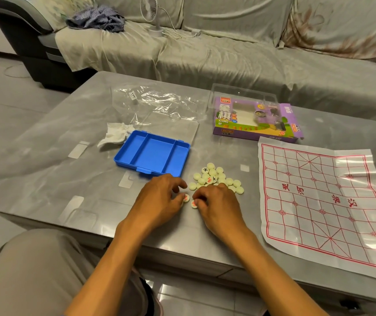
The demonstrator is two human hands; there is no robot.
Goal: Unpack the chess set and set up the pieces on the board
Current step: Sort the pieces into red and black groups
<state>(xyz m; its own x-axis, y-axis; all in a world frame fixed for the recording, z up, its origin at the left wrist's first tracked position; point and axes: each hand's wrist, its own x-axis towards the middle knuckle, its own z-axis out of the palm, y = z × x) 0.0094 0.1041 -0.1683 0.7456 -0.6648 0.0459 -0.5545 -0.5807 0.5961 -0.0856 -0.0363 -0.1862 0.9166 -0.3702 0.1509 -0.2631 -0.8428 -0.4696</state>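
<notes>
Xiangqi pieces [216, 179], pale round discs, lie in a loose heap on the grey table [45, 156], just in front of the blue tray's near right corner and left of the board sheet. Most lie blank side up; a few show a black or red character. Two discs sit apart from the heap at its near edge, both red-marked: one [186, 198] at the fingertips of the left hand [159, 199], the other [194, 204] under the fingertips of the right hand [216, 206]. Both hands rest palm down with fingers curled; each touches its disc, but whether either is actually pinched I cannot tell (the fingers hide the contact).

The blue tray [153, 156] stands open side up, its three compartments holding nothing, with a clear flat lid [171, 124] lying just behind it. A crumpled white tissue [114, 135] sits at the tray's far left corner, and crinkled clear plastic wrap [155, 99] lies beyond that. To the right of the heap, the board sheet [328, 201] is spread flat, a white plastic sheet with a red grid and red characters, creased from folding, bare of pieces. Behind it lies the purple xiangqi box [255, 124] with a clear plastic insert [241, 94]. A covered sofa [228, 53] runs behind the table, bearing a small white fan [153, 14] and bundled blue cloth [96, 19].
</notes>
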